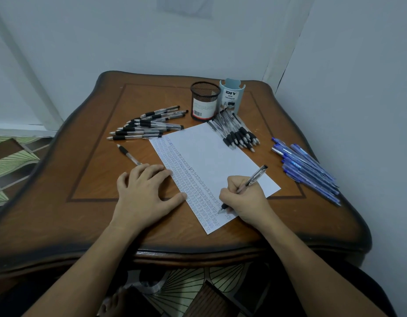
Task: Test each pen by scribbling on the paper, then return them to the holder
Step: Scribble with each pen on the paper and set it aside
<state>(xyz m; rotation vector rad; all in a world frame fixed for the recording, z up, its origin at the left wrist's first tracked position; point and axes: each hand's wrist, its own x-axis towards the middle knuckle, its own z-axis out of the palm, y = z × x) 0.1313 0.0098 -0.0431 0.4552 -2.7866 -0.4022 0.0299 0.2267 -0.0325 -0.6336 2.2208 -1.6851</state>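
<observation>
Two bare forearms reach in from the bottom edge over the near rim of the carved brown wooden table (83, 213). The left hand (147, 191) lies flat with its fingers straight and spread, holding nothing, its fingertips pressing the left edge of the white sheet of paper (216, 156). The right hand (241, 200) has its fingers curled round a clear-barrelled pen with a black grip (252, 179), tilted, with its tip on the near end of the sheet. Rows of small scribbles fill the left half of the paper.

At the far side of the table a black wire-mesh pen holder (204, 101) stands upright, and a pale blue desk organizer printed "DIY" (232, 94) stands touching it on the right. A heap of clear black-grip pens (147, 129) lies left of the sheet's far corner. A second bundle of black-grip pens (239, 131) lies just in front of the holder, partly on the paper. A pile of blue pens (307, 170) lies near the right edge of the table. One lone black-grip pen (129, 154) lies just beyond the left hand.
</observation>
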